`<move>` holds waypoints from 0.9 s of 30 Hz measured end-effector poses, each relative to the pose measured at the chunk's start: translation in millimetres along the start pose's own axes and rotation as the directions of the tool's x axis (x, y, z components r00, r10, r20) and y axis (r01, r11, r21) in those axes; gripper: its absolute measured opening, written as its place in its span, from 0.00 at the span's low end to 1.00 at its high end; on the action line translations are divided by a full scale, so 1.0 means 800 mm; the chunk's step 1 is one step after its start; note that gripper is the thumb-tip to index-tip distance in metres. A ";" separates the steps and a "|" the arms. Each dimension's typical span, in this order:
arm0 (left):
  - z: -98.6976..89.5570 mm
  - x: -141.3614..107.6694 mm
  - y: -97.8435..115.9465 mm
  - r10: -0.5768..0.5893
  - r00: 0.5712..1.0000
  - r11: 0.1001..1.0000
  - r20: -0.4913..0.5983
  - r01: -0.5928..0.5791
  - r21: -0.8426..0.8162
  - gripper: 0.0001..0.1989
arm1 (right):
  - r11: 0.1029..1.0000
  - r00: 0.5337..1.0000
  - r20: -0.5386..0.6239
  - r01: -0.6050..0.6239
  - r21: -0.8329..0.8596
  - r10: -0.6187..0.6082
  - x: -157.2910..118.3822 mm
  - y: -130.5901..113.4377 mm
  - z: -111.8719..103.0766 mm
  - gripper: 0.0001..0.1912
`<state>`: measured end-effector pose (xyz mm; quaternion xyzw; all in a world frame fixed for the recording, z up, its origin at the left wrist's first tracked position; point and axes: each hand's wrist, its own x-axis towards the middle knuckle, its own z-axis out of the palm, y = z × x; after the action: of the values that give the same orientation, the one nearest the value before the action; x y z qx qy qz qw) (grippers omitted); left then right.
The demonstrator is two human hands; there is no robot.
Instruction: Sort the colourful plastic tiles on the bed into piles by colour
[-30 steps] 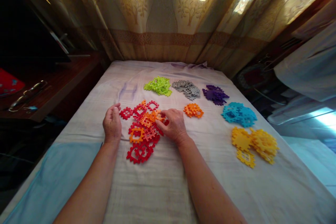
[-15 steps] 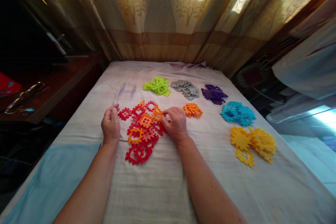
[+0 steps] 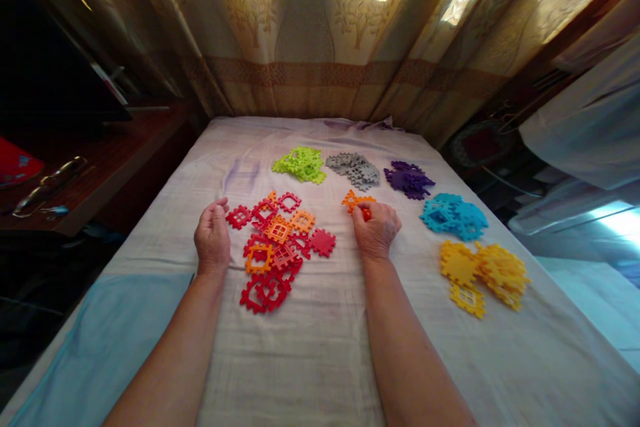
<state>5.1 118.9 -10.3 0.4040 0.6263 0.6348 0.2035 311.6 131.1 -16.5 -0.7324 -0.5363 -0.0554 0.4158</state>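
Note:
My right hand (image 3: 377, 227) is over the small orange pile (image 3: 367, 199), fingers closed on an orange toothed plastic piece (image 3: 351, 199); the palm and the back of the hand hide part of the pile. Left of it lies a mixed heap of red pieces (image 3: 267, 291) and orange pieces (image 3: 278, 229), many of them frames with window-like openings. A solid red square (image 3: 323, 242) sits at the heap's right side. Beside the heap's left edge my left hand (image 3: 213, 235) rests on its side, fingers loosely curved, with nothing visible in it.
Behind are lime green (image 3: 301, 165), grey (image 3: 354, 170) and purple piles (image 3: 409, 179). Blue (image 3: 453, 216) and yellow piles (image 3: 500, 275) lie to the right. A light blue cloth (image 3: 115, 340) covers the sheet's left front. A patterned curtain (image 3: 320, 80) hangs behind the bed.
My right hand has moved right with an orange piece, from the mixed heap to the orange pile. The red square it covered now shows. My left hand has stayed in place.

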 end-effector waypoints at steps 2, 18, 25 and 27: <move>0.000 0.000 -0.001 0.001 1.000 1.000 -0.003 -0.001 -0.006 0.22 | 1.000 1.000 0.011 -0.004 -0.003 0.004 0.000 0.001 0.000 0.05; 0.002 0.001 -0.004 0.018 1.000 1.000 -0.002 -0.018 -0.010 0.20 | 0.928 0.932 0.112 0.322 0.185 -0.346 -0.020 -0.051 -0.002 0.07; 0.002 0.000 -0.001 0.019 1.000 1.000 -0.002 -0.019 -0.001 0.20 | 0.912 0.819 0.401 0.359 0.196 -0.409 -0.038 -0.077 -0.002 0.11; 0.002 0.000 -0.002 0.015 1.000 1.000 -0.002 -0.015 -0.004 0.20 | 0.918 0.797 0.457 0.354 0.178 -0.396 -0.039 -0.078 -0.002 0.13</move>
<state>6.2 119.9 -11.7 0.4077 0.6220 0.6382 0.1988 247.1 112.0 2.4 -0.5838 -0.7591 0.0708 0.2792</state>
